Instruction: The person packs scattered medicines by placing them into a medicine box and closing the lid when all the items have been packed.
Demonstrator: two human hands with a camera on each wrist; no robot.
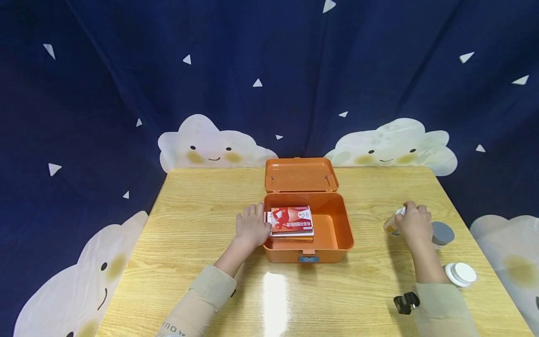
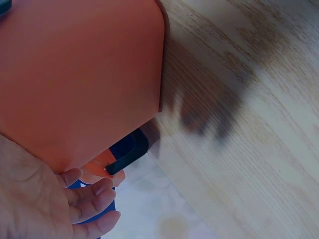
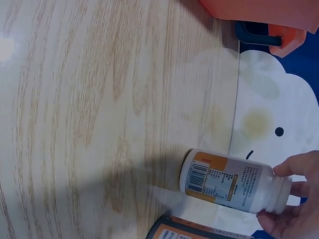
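Note:
An orange box (image 1: 332, 241) stands with its lid (image 1: 301, 174) up, a red medicine box (image 1: 290, 220) lying on others inside its left part. At its left rim is my left hand (image 1: 251, 227), thumb side against the edge. Loosely extended fingers (image 2: 94, 206) of that hand show beside the orange wall (image 2: 84, 74) in the left wrist view. To the right, my right hand (image 1: 414, 228) pinches a white pill bottle (image 3: 224, 181) by its cap end. The bottle has an orange and grey printed label, and its base is close over the wooden table.
A grey-capped bottle (image 1: 443, 232) stands right beside my right hand. Nearer the front right is a white-capped bottle (image 1: 462, 273), partly behind the forearm. The wooden table (image 1: 202, 196) ends at a dark blue cloth (image 1: 236, 42) with white clouds.

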